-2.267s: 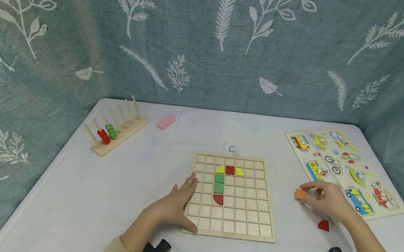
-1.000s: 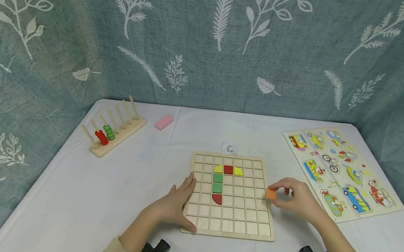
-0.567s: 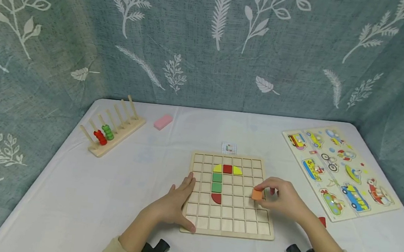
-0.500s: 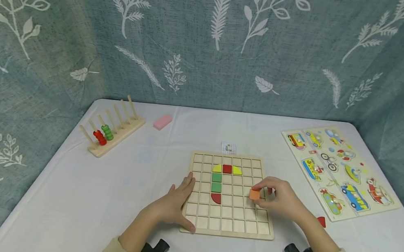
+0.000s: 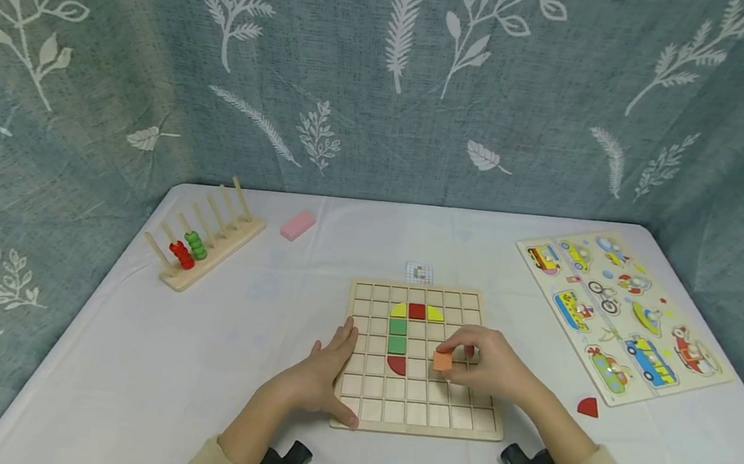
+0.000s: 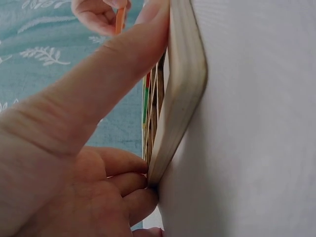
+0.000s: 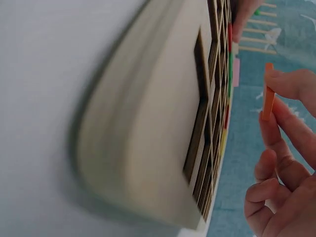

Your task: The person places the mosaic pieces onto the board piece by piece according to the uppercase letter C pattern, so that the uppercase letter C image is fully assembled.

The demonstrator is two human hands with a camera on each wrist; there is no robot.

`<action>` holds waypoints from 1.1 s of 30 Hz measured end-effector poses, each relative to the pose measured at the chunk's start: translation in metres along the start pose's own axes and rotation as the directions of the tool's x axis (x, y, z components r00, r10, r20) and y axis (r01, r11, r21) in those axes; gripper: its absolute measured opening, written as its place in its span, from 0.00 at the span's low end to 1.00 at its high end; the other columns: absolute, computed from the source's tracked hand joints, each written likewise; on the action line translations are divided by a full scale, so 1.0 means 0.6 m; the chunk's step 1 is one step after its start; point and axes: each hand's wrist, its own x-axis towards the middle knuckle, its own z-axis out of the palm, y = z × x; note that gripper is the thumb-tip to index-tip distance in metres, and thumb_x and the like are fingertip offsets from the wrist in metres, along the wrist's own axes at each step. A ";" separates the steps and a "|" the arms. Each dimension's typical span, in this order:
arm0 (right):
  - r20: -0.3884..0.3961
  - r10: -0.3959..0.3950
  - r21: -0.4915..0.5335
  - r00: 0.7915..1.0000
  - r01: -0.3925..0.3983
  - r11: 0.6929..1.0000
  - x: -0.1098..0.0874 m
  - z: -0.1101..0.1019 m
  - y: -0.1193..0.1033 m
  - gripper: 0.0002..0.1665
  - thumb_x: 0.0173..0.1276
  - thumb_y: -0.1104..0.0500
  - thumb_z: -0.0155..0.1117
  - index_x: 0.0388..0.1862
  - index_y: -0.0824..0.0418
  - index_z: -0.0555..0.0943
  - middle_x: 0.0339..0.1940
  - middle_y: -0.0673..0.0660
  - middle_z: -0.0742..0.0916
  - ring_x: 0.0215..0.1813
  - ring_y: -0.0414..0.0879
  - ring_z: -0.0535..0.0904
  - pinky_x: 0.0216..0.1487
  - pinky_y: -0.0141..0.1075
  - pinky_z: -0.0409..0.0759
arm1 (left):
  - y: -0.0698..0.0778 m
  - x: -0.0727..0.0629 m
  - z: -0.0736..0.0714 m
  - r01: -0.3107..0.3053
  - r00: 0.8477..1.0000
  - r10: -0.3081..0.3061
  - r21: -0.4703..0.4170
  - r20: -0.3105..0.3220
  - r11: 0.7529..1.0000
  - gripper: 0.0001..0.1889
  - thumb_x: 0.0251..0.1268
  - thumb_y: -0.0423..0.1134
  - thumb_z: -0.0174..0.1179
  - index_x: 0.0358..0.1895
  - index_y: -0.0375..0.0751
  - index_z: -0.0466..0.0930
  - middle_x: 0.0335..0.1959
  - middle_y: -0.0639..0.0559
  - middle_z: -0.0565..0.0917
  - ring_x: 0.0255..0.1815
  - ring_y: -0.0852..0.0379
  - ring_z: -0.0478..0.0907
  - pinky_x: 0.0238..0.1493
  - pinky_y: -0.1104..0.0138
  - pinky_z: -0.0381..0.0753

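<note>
A wooden grid board (image 5: 415,431) lies on the table, with yellow, red and green tiles set in some of its cells. My left hand (image 5: 312,381) rests at its left side, fingers stretched along the edge and thumb on the front left corner; the left wrist view shows the thumb (image 6: 98,84) over the board's rim. Above the right half of the board my right hand (image 5: 490,365) pinches an orange square tile (image 5: 442,361) between thumb and fingers. In the right wrist view the thin tile (image 7: 268,94) is held edge-on, apart from the board.
A red quarter-round tile (image 5: 588,407) lies right of the board. Behind it is a small pattern card (image 5: 419,272). Back left stand a peg rack (image 5: 220,250) with red and green beads and a pink block (image 5: 298,225). A vehicle picture puzzle (image 5: 621,319) lies at right.
My right hand has carried the orange tile leftward from beside the vehicle puzzle to over the grid board. The left hand stays at the board's edge. The head view has shifted slightly.
</note>
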 end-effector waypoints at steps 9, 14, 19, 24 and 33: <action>0.025 -0.033 -0.005 0.999 0.033 0.999 0.015 0.012 -0.010 0.13 0.48 0.60 0.73 0.36 0.56 0.84 0.33 0.43 0.83 0.28 0.41 0.70 0.29 0.30 0.70 | -0.007 0.000 -0.001 -0.025 1.000 0.025 0.041 0.010 0.999 0.70 0.19 0.43 0.80 0.70 0.28 0.40 0.73 0.41 0.35 0.73 0.48 0.36 0.68 0.50 0.37; 0.028 -0.047 -0.011 0.998 0.048 0.999 0.020 0.016 -0.014 0.13 0.47 0.61 0.73 0.35 0.57 0.84 0.32 0.43 0.83 0.28 0.39 0.70 0.30 0.31 0.71 | -0.012 0.002 0.001 -0.047 0.999 0.046 0.054 0.009 0.997 0.72 0.14 0.44 0.81 0.70 0.27 0.41 0.72 0.40 0.35 0.72 0.48 0.36 0.68 0.49 0.37; 0.035 -0.066 -0.022 0.997 0.067 0.997 0.024 0.024 -0.016 0.13 0.48 0.61 0.73 0.35 0.58 0.85 0.33 0.44 0.83 0.31 0.41 0.71 0.31 0.30 0.71 | -0.011 0.001 0.001 -0.044 0.999 0.043 0.065 0.008 0.997 0.71 0.15 0.43 0.81 0.70 0.27 0.41 0.73 0.41 0.35 0.73 0.48 0.36 0.68 0.49 0.37; 0.034 -0.064 -0.028 0.997 0.065 0.998 0.028 0.029 -0.018 0.12 0.49 0.61 0.73 0.35 0.58 0.85 0.34 0.45 0.83 0.31 0.42 0.72 0.31 0.30 0.72 | -0.008 0.000 0.001 -0.041 0.999 0.041 0.075 0.003 0.996 0.71 0.15 0.43 0.81 0.70 0.27 0.42 0.73 0.41 0.36 0.73 0.48 0.37 0.68 0.49 0.38; 0.047 -0.014 -0.007 0.999 0.014 1.000 0.031 0.041 -0.022 0.13 0.48 0.62 0.73 0.35 0.58 0.85 0.33 0.45 0.83 0.28 0.40 0.69 0.27 0.30 0.71 | -0.005 0.000 -0.002 -0.035 0.999 0.035 0.106 0.004 0.994 0.71 0.15 0.42 0.81 0.70 0.27 0.42 0.73 0.40 0.38 0.72 0.48 0.38 0.68 0.50 0.41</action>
